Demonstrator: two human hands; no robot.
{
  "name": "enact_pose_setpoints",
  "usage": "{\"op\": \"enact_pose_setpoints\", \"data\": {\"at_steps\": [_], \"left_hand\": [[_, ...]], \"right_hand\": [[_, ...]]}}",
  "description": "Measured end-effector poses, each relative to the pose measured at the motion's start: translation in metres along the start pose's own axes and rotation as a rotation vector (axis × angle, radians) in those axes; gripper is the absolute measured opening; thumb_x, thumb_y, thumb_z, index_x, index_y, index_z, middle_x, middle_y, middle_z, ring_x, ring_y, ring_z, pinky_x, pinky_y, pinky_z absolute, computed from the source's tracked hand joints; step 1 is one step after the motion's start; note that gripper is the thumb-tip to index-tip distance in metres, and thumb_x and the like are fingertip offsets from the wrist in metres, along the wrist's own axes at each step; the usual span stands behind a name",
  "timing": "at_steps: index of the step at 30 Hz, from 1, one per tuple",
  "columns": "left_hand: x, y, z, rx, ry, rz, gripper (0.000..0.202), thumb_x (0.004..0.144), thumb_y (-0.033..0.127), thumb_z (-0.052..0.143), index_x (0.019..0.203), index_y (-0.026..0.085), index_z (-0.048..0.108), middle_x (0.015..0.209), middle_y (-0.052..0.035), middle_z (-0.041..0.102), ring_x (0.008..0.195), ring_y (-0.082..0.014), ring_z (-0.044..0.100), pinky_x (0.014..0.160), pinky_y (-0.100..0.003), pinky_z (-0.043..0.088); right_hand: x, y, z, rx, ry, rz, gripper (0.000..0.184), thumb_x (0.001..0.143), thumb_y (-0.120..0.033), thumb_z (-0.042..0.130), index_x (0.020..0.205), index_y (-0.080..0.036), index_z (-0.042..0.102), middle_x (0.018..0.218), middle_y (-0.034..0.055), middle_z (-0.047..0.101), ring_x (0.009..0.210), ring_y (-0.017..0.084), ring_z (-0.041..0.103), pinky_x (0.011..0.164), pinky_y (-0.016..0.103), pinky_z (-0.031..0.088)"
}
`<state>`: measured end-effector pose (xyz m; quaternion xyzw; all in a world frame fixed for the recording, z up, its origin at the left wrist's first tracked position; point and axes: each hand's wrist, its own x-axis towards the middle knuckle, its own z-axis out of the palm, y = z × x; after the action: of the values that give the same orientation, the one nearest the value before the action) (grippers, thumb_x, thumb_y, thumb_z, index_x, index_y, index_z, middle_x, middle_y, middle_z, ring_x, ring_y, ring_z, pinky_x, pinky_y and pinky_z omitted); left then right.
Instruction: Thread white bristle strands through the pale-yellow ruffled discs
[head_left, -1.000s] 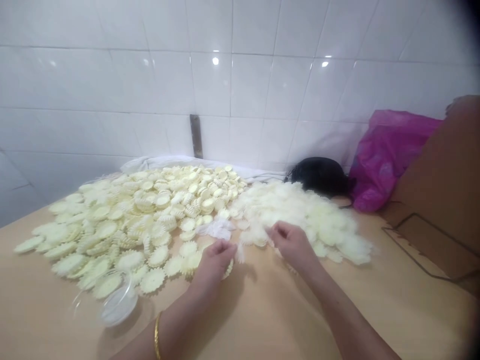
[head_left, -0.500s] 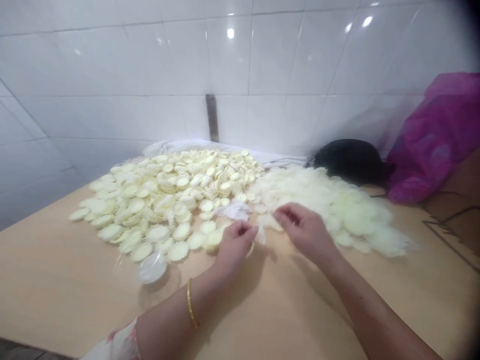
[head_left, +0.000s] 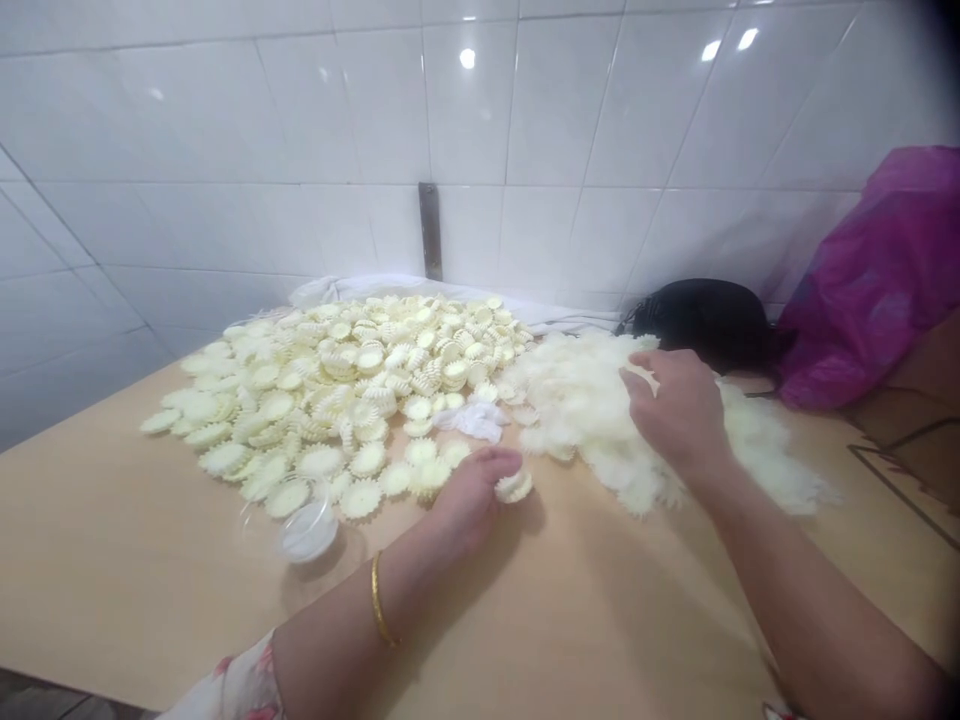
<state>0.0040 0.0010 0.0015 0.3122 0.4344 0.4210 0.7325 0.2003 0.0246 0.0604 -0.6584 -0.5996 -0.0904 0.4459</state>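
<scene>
The left hand (head_left: 469, 500) and the right hand (head_left: 675, 410) are held well apart, on the front and right sides of a heap of cream scalloped discs (head_left: 337, 390) laid out on the worktop (head_left: 150, 580). At the heap's front edge, the left hand's fingertips (head_left: 499, 462) are rested on a small curled stack of discs (head_left: 514, 487) — whether it is gripped cannot be told. A gold bangle (head_left: 379, 610) is worn on that wrist. To the right of the heap, the right hand is pressed into a fluffy pile of frilled white pieces (head_left: 592, 420), with a pale sliver (head_left: 641, 372) pinched between thumb and fingers. A crumpled white cloth (head_left: 472, 422) is lying just beside the heap, and a clear plastic tub (head_left: 307, 530) is touching its front edge — a black bundle (head_left: 697, 320) and a magenta plastic bag (head_left: 877, 280) are placed beyond it, to the right.
</scene>
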Motion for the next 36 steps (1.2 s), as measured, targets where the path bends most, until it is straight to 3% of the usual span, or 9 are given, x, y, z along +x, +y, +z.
{"op": "enact_pose_setpoints", "data": {"at_steps": [2, 5, 7, 14, 17, 22, 29, 33, 36], "left_hand": [[0.001, -0.001, -0.001, 0.025, -0.026, 0.044, 0.031, 0.056, 0.005, 0.063, 0.084, 0.015, 0.056, 0.073, -0.0046, 0.059, 0.062, -0.0136, 0.056, 0.055, -0.025, 0.04], [0.002, -0.003, -0.003, 0.116, -0.016, 0.145, 0.042, 0.052, -0.001, 0.061, 0.09, 0.017, 0.057, 0.076, -0.0029, 0.058, 0.061, -0.0124, 0.055, 0.055, -0.025, 0.039], [0.002, -0.003, -0.004, 0.144, -0.021, 0.194, 0.042, 0.053, 0.0, 0.061, 0.091, 0.018, 0.056, 0.074, -0.0012, 0.057, 0.056, -0.0104, 0.052, 0.053, -0.025, 0.037], [0.0, 0.0, -0.002, 0.167, 0.049, 0.326, 0.03, 0.056, 0.009, 0.065, 0.085, 0.017, 0.057, 0.06, 0.0048, 0.049, 0.054, -0.0069, 0.045, 0.057, -0.022, 0.035], [-0.001, 0.0, -0.001, 0.155, 0.063, 0.383, 0.025, 0.056, 0.012, 0.068, 0.079, 0.017, 0.058, 0.058, 0.0051, 0.048, 0.054, -0.0069, 0.044, 0.056, -0.021, 0.035], [0.0, 0.001, 0.0, 0.15, 0.032, 0.47, 0.017, 0.058, 0.019, 0.072, 0.07, 0.015, 0.061, 0.062, 0.0023, 0.053, 0.061, -0.0082, 0.048, 0.06, -0.021, 0.038], [-0.008, 0.002, 0.011, 0.043, 0.085, 0.242, 0.027, 0.065, 0.036, 0.069, 0.077, 0.014, 0.057, 0.059, 0.0006, 0.053, 0.049, -0.0091, 0.049, 0.047, -0.021, 0.037], [-0.012, 0.0, 0.015, 0.04, 0.068, 0.229, 0.014, 0.066, 0.019, 0.066, 0.07, 0.014, 0.054, 0.056, 0.0008, 0.052, 0.047, -0.0072, 0.046, 0.047, -0.02, 0.036], [-0.007, -0.002, 0.01, 0.134, 0.073, 0.271, 0.014, 0.068, 0.019, 0.062, 0.063, 0.014, 0.05, 0.051, 0.0034, 0.046, 0.043, -0.0056, 0.039, 0.044, -0.02, 0.031]], "right_hand": [[-0.014, -0.008, 0.002, 0.142, -0.09, -0.017, 0.018, 0.077, -0.027, 0.049, 0.082, -0.019, 0.064, 0.085, 0.0101, 0.061, 0.08, 0.024, 0.053, 0.069, 0.038, 0.039], [-0.044, -0.03, 0.009, 0.496, -0.483, 0.125, 0.019, 0.078, -0.035, 0.052, 0.076, -0.021, 0.064, 0.069, 0.0043, 0.062, 0.064, 0.019, 0.053, 0.059, 0.031, 0.04], [-0.06, -0.042, 0.016, 0.672, -0.643, 0.226, 0.019, 0.075, -0.038, 0.057, 0.073, -0.02, 0.064, 0.067, 0.002, 0.062, 0.061, 0.017, 0.053, 0.057, 0.029, 0.039], [-0.079, -0.041, 0.034, 1.116, -0.871, 0.543, 0.026, 0.07, -0.041, 0.065, 0.084, -0.019, 0.064, 0.077, 0.0019, 0.064, 0.061, 0.013, 0.055, 0.056, 0.026, 0.041], [-0.08, -0.036, 0.036, 1.201, -0.881, 0.629, 0.027, 0.064, -0.038, 0.071, 0.08, -0.017, 0.064, 0.074, 0.0023, 0.062, 0.064, 0.014, 0.056, 0.058, 0.027, 0.043], [-0.08, -0.034, 0.037, 1.197, -0.85, 0.587, 0.024, 0.062, -0.032, 0.073, 0.079, -0.017, 0.066, 0.068, 0.0005, 0.061, 0.059, 0.011, 0.053, 0.056, 0.024, 0.042], [-0.082, -0.037, 0.044, 1.139, -0.427, 0.721, 0.028, 0.055, -0.035, 0.075, 0.066, -0.017, 0.057, 0.057, -0.0057, 0.054, 0.049, 0.008, 0.049, 0.051, 0.023, 0.041], [-0.085, -0.04, 0.044, 1.106, -0.469, 0.72, 0.028, 0.058, -0.037, 0.073, 0.064, -0.018, 0.053, 0.056, -0.0056, 0.052, 0.048, 0.009, 0.048, 0.048, 0.022, 0.039], [-0.086, -0.041, 0.043, 1.105, -0.55, 0.707, 0.03, 0.065, -0.042, 0.069, 0.066, -0.018, 0.053, 0.054, -0.0055, 0.049, 0.047, 0.008, 0.044, 0.045, 0.021, 0.035]]}}
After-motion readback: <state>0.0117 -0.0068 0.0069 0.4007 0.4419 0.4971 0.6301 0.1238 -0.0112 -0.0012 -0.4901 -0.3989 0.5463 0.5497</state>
